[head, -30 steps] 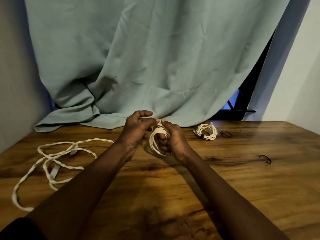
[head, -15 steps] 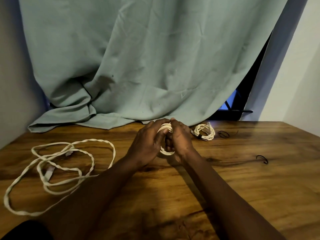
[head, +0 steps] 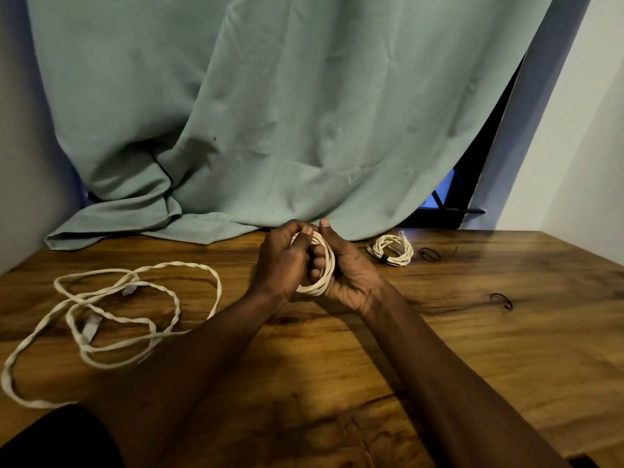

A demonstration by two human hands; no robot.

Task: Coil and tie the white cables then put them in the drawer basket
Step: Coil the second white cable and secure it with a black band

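The coil point(head: 328, 265) stands on edge, its oval tilted away at the top, the left hand point(head: 280, 261) pinching its upper rim and the right hand point(head: 353, 273) curled through it.

The right hand point(head: 351, 275) has its fingers hooked through a small coil of white cable point(head: 329, 265), while the left hand point(head: 282, 265) pinches the coil's top, perhaps at the cable's end. Left of the hands a loose cable point(head: 182, 264) sprawls on the wooden table point(head: 439, 349). Right of them lie a tied coil point(head: 391, 249), a black tie point(head: 429, 254) just beyond it, and a second tie point(head: 502, 300) farther right.
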